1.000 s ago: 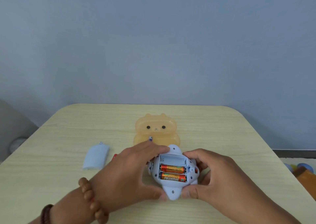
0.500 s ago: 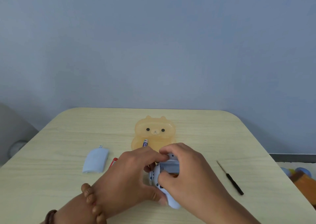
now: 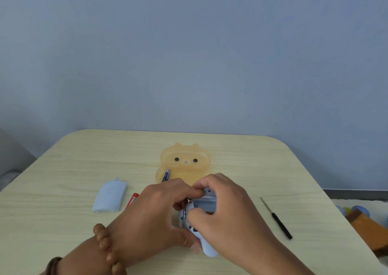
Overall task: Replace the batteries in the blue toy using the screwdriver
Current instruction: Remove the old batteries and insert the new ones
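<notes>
The blue toy lies underside up near the table's front edge, its battery bay open. My left hand grips the toy's left side. My right hand lies over the bay with fingers curled into it, hiding the batteries inside. The light blue battery cover lies to the left. A red battery pokes out beside it. A blue battery rests in the orange tray. The black screwdriver lies on the table to the right.
An orange bear-shaped tray sits behind the hands on the pale wooden table. Off the table's right edge are a brown box and blue round things on the floor. A blue-grey wall stands behind.
My right hand has moved from the toy's right side onto the open bay, covering the two orange batteries. The left hand keeps its grip. The camera has tilted, bringing the screwdriver into view.
</notes>
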The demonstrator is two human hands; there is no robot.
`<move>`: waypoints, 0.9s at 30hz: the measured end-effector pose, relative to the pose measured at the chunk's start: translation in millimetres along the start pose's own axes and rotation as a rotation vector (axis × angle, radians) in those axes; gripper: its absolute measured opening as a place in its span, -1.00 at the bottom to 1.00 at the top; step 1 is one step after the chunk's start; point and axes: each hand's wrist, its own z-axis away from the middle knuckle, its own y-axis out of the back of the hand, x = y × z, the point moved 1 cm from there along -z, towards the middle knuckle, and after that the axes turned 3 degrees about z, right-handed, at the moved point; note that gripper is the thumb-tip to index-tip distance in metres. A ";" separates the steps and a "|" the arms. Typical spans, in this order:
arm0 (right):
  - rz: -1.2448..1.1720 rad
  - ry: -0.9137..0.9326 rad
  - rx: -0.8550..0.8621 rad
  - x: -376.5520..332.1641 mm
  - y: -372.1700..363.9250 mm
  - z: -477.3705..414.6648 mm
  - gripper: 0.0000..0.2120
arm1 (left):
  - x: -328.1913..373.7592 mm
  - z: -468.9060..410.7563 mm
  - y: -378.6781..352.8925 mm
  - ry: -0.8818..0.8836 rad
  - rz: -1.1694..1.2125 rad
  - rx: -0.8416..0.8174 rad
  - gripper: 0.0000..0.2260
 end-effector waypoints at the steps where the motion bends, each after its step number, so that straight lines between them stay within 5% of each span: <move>1: -0.012 0.000 0.001 0.1 0.7 0.4 -0.71 | 0.3 0.2 0.1 0.001 0.002 -0.003 -0.37; 7: 0.058 0.098 0.026 5.7 4.4 7.8 -0.57 | -2.0 0.7 0.6 0.015 -0.008 -0.021 -0.35; 11: 0.254 0.212 0.056 9.8 11.1 15.3 -0.68 | -2.1 1.1 2.2 0.039 0.012 -0.027 -0.36; 20: 0.262 0.251 -0.054 7.6 19.8 8.1 -0.79 | -0.7 -0.2 0.6 0.041 0.011 -0.052 -0.41; 27: -0.405 -0.018 0.254 12.3 42.9 -5.0 -0.84 | -5.6 5.1 2.3 0.055 -0.005 -0.044 -0.31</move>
